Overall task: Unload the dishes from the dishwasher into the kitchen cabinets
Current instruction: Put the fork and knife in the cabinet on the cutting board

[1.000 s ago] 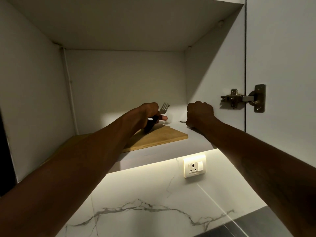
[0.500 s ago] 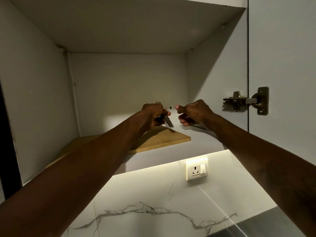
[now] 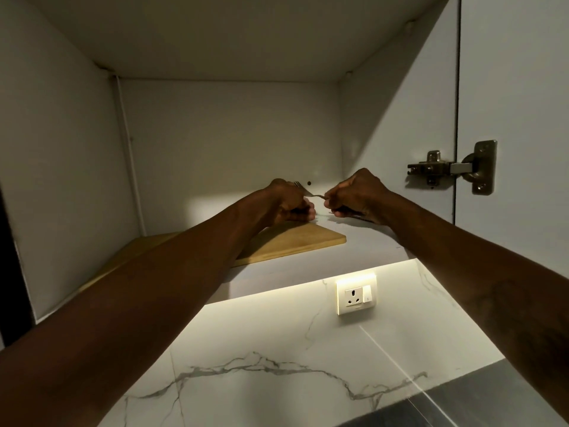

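Compared with half a second ago, the right hand (image 3: 358, 194) has closed the gap and now pinches the handle end of the thin metal fork (image 3: 309, 192), no longer held by the left hand (image 3: 288, 201) alone. The fork spans between both fists, above the pale wooden cutting board (image 3: 295, 241) on the white cabinet shelf (image 3: 369, 238). Its long axis runs roughly left-right, tines up-left behind the curled left knuckles.
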Demonstrator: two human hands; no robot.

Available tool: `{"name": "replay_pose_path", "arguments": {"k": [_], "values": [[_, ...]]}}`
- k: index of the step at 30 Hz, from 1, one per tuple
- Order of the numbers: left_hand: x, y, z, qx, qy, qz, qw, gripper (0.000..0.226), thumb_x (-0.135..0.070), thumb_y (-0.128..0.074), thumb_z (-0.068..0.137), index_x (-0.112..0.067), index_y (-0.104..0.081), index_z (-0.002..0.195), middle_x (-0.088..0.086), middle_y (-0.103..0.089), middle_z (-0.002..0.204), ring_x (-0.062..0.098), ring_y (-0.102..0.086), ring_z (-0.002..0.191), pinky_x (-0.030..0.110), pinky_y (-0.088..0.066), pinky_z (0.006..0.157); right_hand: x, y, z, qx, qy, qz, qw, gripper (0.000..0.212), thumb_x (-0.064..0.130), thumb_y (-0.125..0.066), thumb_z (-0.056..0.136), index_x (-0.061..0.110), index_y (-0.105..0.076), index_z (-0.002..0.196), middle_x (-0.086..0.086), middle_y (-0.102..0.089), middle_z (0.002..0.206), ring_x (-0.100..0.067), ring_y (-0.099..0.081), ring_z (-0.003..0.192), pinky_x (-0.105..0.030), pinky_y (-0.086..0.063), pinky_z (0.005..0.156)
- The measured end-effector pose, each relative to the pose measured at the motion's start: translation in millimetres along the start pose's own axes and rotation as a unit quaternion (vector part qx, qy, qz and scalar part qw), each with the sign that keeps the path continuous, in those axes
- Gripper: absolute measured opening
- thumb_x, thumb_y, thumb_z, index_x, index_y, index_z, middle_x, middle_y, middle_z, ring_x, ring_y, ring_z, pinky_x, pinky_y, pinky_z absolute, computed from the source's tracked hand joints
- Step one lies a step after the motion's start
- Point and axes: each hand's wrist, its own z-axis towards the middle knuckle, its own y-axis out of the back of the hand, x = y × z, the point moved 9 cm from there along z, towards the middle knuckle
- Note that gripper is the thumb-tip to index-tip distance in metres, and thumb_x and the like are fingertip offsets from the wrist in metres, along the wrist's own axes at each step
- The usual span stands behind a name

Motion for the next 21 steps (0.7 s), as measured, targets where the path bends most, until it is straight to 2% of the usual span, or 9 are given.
{"name": "replay_pose_path", "arguments": {"k": [2, 3, 6, 8, 11, 14, 17, 21], "values": [[3.2, 4.1, 2.8, -0.012, 0.006, 0.025, 1.000, 0.010, 0.006, -0.053, 0.100, 0.009, -0.062, 0.104, 0.021, -0.068, 0.098, 0.030, -0.071, 0.090, 0.039, -0.061, 0.088, -4.4, 7.2, 2.5, -0.026, -0.005, -0.112, 0.993, 0.030, 0.023, -0.089, 0.067, 0.004, -0.077, 0.086, -0.012, -0.075, 0.083, -0.024, -0.073, 0.084, -0.034, -0.059, 0.082], [2.9, 7.1, 4.2, -0.023, 0.002, 0.031, 0.999, 0.011, 0.007, -0.054, 0.099, 0.010, -0.062, 0.106, 0.020, -0.068, 0.097, 0.031, -0.071, 0.089, 0.039, -0.062, 0.084, -4.5, 9.4, 0.5, -0.036, -0.009, -0.152, 0.988, 0.032, 0.026, -0.088, 0.068, 0.003, -0.077, 0.088, -0.012, -0.075, 0.085, -0.022, -0.071, 0.086, -0.032, -0.056, 0.078], [-0.9, 13.1, 5.6, -0.042, -0.019, 0.068, 0.997, 0.008, 0.004, -0.058, 0.098, 0.008, -0.063, 0.104, 0.015, -0.068, 0.090, 0.025, -0.069, 0.076, 0.030, -0.063, 0.063, -4.6, 10.3, -1.9, -0.040, -0.021, -0.182, 0.982, 0.033, 0.025, -0.085, 0.073, 0.001, -0.075, 0.092, -0.011, -0.073, 0.088, -0.021, -0.069, 0.086, -0.029, -0.050, 0.072], [-1.0, 16.7, 9.5, -0.055, -0.027, 0.106, 0.992, 0.010, -0.004, -0.067, 0.095, 0.004, -0.066, 0.101, 0.014, -0.071, 0.091, 0.024, -0.070, 0.075, 0.033, -0.064, 0.072, -3.6, 8.9, -1.9, -0.040, -0.014, -0.212, 0.976, 0.037, 0.027, -0.085, 0.073, 0.000, -0.072, 0.094, -0.010, -0.071, 0.092, -0.023, -0.067, 0.091, -0.031, -0.051, 0.078], [-4.1, 18.6, 13.3, -0.076, -0.046, 0.167, 0.982, 0.024, -0.019, -0.080, 0.087, -0.002, -0.071, 0.101, 0.011, -0.074, 0.087, 0.025, -0.074, 0.078, 0.038, -0.063, 0.084, -2.0, 11.2, -1.9, -0.061, -0.001, -0.255, 0.965, 0.038, 0.032, -0.084, 0.060, 0.011, -0.065, 0.086, -0.005, -0.070, 0.087, -0.022, -0.066, 0.086, -0.028, -0.049, 0.067], [-9.9, 17.4, 11.2, -0.092, -0.074, 0.233, 0.965, 0.029, -0.030, -0.083, 0.084, -0.007, -0.074, 0.101, 0.009, -0.076, 0.086, 0.026, -0.076, 0.086, 0.039, -0.060, 0.090, 3.2, 9.0, -4.0, -0.061, 0.025, -0.288, 0.955, 0.033, 0.027, -0.081, 0.053, 0.015, -0.056, 0.071, -0.005, -0.065, 0.076, -0.023, -0.063, 0.077, -0.026, -0.044, 0.060], [-12.4, 15.7, 9.6, -0.091, -0.087, 0.248, 0.961, 0.034, -0.030, -0.084, 0.082, -0.007, -0.075, 0.105, 0.009, -0.075, 0.091, 0.027, -0.075, 0.089, 0.040, -0.060, 0.091, 4.9, 5.3, -3.7, -0.052, 0.037, -0.308, 0.949, 0.040, 0.033, -0.085, 0.052, 0.016, -0.053, 0.070, -0.006, -0.062, 0.079, -0.023, -0.061, 0.078, -0.026, -0.044, 0.060], [-13.0, 12.8, 8.8, -0.077, -0.096, 0.257, 0.959, 0.031, -0.029, -0.086, 0.080, -0.008, -0.077, 0.100, 0.008, -0.075, 0.092, 0.026, -0.074, 0.088, 0.041, -0.061, 0.088, -3.9, 2.9, 5.8, -0.045, 0.031, -0.306, 0.951, 0.045, 0.040, -0.086, 0.049, 0.013, -0.062, 0.077, -0.005, -0.064, 0.079, -0.021, -0.062, 0.076, -0.024, -0.042, 0.055]]}}
